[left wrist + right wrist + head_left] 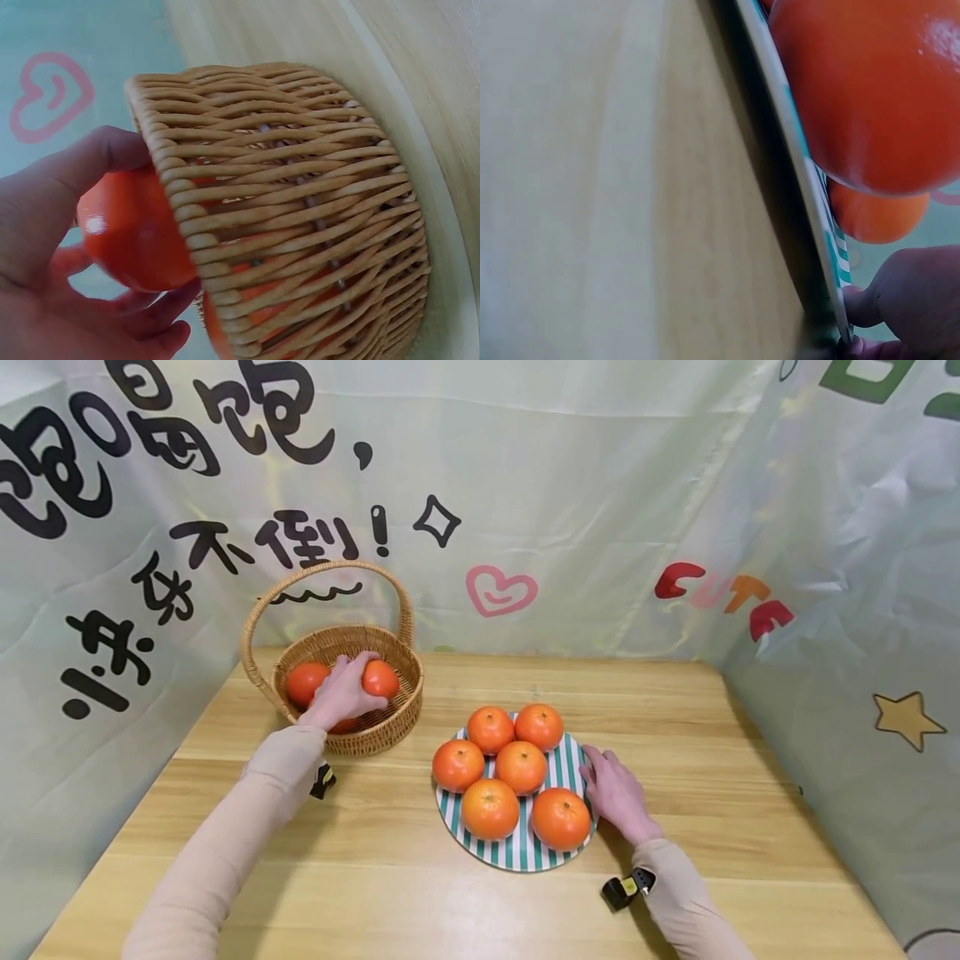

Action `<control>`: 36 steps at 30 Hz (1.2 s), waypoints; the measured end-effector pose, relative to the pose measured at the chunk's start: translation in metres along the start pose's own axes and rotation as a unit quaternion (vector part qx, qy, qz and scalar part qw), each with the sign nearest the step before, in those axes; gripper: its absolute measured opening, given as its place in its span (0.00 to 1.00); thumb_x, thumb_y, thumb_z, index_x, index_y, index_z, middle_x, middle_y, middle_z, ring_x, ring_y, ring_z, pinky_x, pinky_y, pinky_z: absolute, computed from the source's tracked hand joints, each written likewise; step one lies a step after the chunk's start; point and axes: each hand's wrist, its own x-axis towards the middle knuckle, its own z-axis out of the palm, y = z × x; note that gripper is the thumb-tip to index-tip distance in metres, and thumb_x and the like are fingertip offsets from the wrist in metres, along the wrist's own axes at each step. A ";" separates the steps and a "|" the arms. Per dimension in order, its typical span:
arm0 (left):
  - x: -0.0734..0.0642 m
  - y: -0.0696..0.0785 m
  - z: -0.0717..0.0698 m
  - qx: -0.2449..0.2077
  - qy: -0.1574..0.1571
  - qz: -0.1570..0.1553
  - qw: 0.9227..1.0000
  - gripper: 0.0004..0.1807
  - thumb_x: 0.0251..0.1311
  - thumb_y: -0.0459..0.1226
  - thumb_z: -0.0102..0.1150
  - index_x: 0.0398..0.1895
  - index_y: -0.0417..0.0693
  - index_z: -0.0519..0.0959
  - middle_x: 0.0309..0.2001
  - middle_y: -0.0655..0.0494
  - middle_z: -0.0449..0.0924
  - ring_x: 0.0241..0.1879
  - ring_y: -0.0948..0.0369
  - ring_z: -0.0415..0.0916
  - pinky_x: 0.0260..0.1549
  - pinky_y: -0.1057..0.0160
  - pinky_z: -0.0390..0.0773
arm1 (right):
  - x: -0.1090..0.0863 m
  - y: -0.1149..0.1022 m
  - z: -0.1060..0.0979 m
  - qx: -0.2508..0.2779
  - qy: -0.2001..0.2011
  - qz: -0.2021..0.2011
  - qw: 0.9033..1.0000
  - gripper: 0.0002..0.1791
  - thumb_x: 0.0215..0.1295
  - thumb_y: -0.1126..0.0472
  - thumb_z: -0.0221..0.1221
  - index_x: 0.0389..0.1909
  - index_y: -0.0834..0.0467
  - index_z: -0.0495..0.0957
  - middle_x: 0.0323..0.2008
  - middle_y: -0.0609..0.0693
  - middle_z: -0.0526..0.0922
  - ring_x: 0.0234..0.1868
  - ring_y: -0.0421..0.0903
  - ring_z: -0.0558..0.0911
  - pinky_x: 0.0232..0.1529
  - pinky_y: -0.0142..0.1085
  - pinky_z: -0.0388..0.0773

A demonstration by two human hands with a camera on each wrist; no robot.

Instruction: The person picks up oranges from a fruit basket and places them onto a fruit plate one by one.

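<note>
My left hand (345, 690) reaches into a wicker basket (386, 732) and holds a shiny orange (382, 678), thumb and fingers curved around it. In the left wrist view, that orange (135, 229) is at the basket's rim, above another orange seen through the weave. More oranges (306, 683) lie in the basket, partly covered by the hand. At the right edge of a green-and-white striped plate (525, 853), my right hand (618, 795) grips the rim. The right wrist view has the thumb (864, 306) on the plate's edge. Several oranges (490, 808) sit on the plate.
Both basket and plate stand on a wooden table (390, 877). The basket's tall arched handle (330, 565) rises over its opening. A printed cloth (585, 510) hangs behind the table and along its sides.
</note>
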 end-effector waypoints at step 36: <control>-0.001 0.059 0.007 -0.184 0.009 0.083 0.979 0.40 0.57 0.52 0.69 0.71 0.59 0.63 0.63 0.39 0.49 0.55 0.44 0.69 0.59 0.41 0.71 | 0.005 0.005 -0.012 0.036 -0.036 -0.003 0.999 0.25 0.70 0.61 0.58 0.66 0.64 0.71 0.36 0.57 0.78 0.34 0.51 0.75 0.34 0.44 0.73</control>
